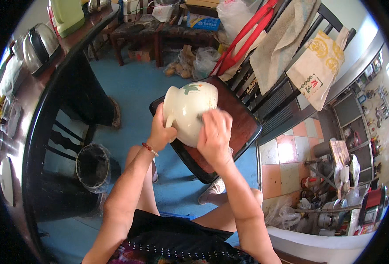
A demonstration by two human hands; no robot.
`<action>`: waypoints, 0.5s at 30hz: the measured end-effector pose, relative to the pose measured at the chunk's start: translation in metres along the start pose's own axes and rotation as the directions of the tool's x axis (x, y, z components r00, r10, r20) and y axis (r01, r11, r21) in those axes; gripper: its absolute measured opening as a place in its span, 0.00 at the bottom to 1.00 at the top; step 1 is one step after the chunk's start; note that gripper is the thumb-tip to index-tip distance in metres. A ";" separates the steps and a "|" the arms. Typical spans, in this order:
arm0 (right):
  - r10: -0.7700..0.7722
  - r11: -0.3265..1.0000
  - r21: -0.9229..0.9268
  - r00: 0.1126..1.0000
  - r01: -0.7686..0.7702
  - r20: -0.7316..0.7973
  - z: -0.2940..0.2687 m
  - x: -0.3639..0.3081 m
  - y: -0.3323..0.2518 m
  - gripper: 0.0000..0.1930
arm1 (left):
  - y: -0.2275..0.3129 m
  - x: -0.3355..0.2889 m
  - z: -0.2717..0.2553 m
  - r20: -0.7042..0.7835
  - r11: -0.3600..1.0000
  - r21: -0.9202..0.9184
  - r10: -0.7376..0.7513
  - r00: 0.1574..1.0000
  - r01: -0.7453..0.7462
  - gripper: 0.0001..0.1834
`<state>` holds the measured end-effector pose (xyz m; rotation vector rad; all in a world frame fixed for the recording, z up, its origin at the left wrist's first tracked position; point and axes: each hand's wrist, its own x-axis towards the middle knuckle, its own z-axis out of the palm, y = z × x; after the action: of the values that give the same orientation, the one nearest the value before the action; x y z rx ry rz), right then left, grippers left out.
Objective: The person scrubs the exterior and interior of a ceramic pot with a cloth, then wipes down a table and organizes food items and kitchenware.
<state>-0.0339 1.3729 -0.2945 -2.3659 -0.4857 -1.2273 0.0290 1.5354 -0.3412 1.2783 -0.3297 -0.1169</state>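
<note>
A cream ceramic pot (pixel 189 108) with a painted green and orange flower lies tilted on its side above a chair's dark red seat (pixel 240 125). My left hand (pixel 161 127) grips it at its rim and small loop handle, on the pot's left. Against the pot's right side my right hand (pixel 215 134) is closed, its fingers bent and slightly blurred. A small dark grey bit shows at those fingertips, too little to name. The inside of the pot is turned away from view.
Bags and a towel (pixel 278 44) hang on the chair's back. At left stands a dark table (pixel 67 48) with a kettle (pixel 40 44), and below it a lined bin (pixel 93 165). Potatoes and plastic bags (pixel 205 61) lie on the floor ahead. Kitchen clutter fills the right.
</note>
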 end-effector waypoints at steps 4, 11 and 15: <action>0.109 0.994 0.010 0.994 -0.109 0.000 0.023 0.047 0.042 0.17 | -0.002 0.003 -0.007 -0.003 0.992 0.118 0.048 0.999 -0.047 0.38; -0.025 0.997 -0.069 0.995 0.032 0.101 -0.001 -0.017 -0.020 0.15 | -0.011 0.007 -0.016 -0.003 0.996 0.001 0.092 0.996 -0.092 0.34; -0.062 0.998 -0.014 0.997 0.061 -0.043 0.012 0.009 0.012 0.14 | -0.002 0.012 -0.010 -0.023 0.998 0.059 0.001 1.000 0.000 0.34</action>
<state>-0.0145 1.3701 -0.2960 -2.3456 -0.5416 -1.3103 0.0441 1.5411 -0.3437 1.3369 -0.3158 -0.0922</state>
